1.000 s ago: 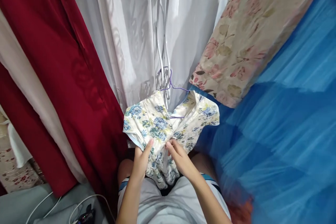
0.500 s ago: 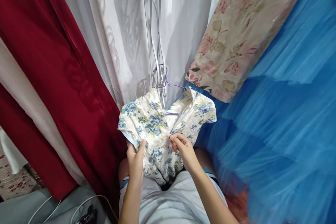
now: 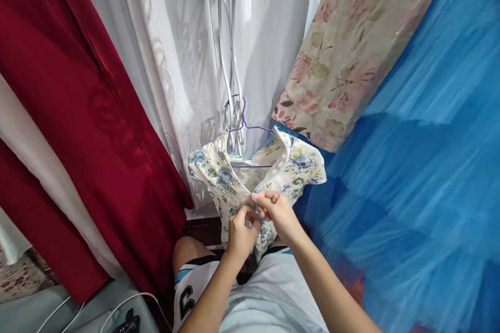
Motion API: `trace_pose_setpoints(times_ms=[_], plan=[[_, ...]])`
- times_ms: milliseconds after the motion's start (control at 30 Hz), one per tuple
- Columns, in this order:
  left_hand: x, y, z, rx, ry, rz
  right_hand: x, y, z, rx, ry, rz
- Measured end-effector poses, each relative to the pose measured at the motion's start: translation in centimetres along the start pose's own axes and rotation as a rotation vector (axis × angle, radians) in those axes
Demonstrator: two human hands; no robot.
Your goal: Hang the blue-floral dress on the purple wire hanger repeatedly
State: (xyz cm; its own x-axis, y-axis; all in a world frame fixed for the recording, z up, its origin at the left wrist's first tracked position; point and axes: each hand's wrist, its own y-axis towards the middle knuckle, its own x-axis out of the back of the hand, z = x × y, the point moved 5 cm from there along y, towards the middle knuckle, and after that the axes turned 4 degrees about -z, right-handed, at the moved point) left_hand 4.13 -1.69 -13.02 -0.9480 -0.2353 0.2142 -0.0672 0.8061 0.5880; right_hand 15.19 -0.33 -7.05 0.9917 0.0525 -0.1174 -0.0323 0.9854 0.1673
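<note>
Backdrop: white curtain (image 3: 269,36) hung in folds across the far side, shadows falling over it.
Right side: blue tulle (image 3: 422,182) spread in layers from far to near.
Left side: red cloth (image 3: 82,99) hung in long panels, a pale strip showing between them.
Far right: cream cloth (image 3: 344,52) with pink flowers hung partly in front of the tulle.
Garment: floral garment (image 3: 221,169), white with blue blooms, was in the middle, between the red cloth and the tulle, its neck opening to the far side and its lower part bunched down at the person's lap.
Near left: grey surface (image 3: 23,317) below the red cloth.
Lap: white shorts (image 3: 199,270) with a black mark on the left leg.
Right hand: right hand (image 3: 279,213) was closed in a pinch on the garment's front edge, at the base of the neck opening.
Left hand: left hand (image 3: 242,231) was just beside it, thumb and fingers curled together on the front cloth; its fingertips were partly hidden.
Hanger: purple hanger (image 3: 258,127) sat inside the garment's shoulders.
Straps: white straps (image 3: 225,75) hung down by the hanger's hook.
Cable: white cable (image 3: 137,294) looped over the grey surface, near a black item (image 3: 130,322).
</note>
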Motion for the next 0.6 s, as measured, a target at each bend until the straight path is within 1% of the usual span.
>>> trace_pose_setpoints(times_ms=[33,100,167,200,233,333,433,500,600], plan=[[0.1,0.2,-0.1,-0.009,-0.009,-0.014,0.1,0.5,0.8,0.016,-0.006,-0.003],[0.8,0.7,-0.2,-0.004,-0.029,-0.118,-0.1,1.0,1.9,0.033,-0.021,0.012],[1.6,1.5,-0.5,-0.01,-0.012,-0.222,-0.5,1.0,2.1,0.032,-0.033,0.048],[1.9,1.9,-0.7,-0.03,0.011,-0.24,-0.6,0.8,1.9,0.023,-0.037,0.063],[2.0,2.3,-0.9,-0.058,0.032,-0.228,-0.7,0.5,1.5,0.012,-0.038,0.072],[1.7,2.7,-1.2,-0.111,0.053,-0.119,-0.5,-0.2,0.0,-0.019,-0.014,0.054],[1.4,1.9,-0.9,-0.076,0.063,-0.057,0.0,-0.2,-0.8,0.0,0.019,0.014],[0.9,1.0,-0.8,-0.055,0.09,-0.014,0.3,0.2,-0.7,0.029,0.042,-0.01],[-0.1,-0.5,-0.9,-0.054,0.162,0.056,0.7,1.4,0.5,0.074,0.071,-0.055]])
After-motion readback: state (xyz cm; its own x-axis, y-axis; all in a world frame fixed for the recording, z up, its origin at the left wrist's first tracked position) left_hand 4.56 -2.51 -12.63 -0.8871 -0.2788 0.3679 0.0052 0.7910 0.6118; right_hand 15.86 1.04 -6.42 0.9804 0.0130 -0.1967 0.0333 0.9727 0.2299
